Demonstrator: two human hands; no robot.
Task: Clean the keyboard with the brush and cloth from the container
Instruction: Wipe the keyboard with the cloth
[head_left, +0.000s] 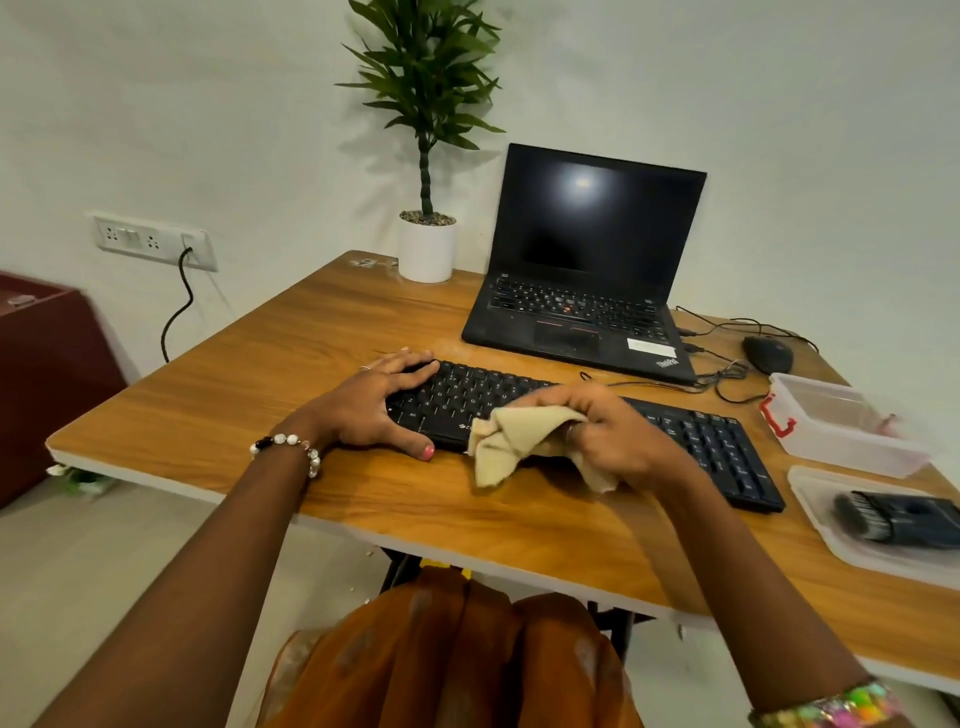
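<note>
Bare table left of the keyboard, bare strip along the near edge, laptop close behind, mouse and cables behind right, container and lid crowding the right end

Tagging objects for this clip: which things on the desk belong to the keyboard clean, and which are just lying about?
In the job:
keyboard, steadied by left hand
cloth, held in right hand
brush, lying in the lid
container

Lying about:
laptop
mouse
potted plant
</note>
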